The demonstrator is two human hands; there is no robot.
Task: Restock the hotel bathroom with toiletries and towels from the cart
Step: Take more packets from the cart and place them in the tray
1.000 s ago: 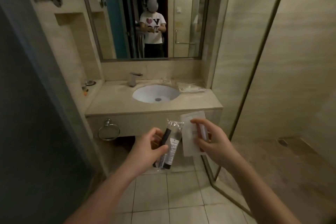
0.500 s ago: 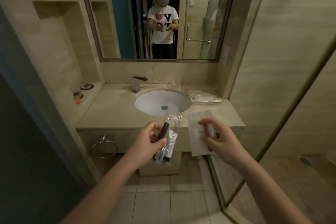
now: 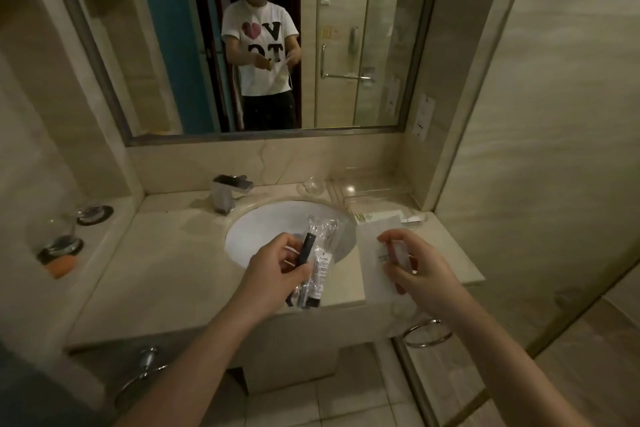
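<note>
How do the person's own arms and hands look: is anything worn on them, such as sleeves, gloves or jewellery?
The left forearm and the right forearm are bare: no sleeve, watch or bracelet shows. The left hand and the right hand have no glove or visible ring. The wall mirror shows a white short-sleeved T-shirt with black letters and a heart.

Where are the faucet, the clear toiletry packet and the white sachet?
faucet (image 3: 224,198): head view, chrome body.
clear toiletry packet (image 3: 325,263): head view, printed middle.
white sachet (image 3: 370,267): head view, bare left side.
</note>
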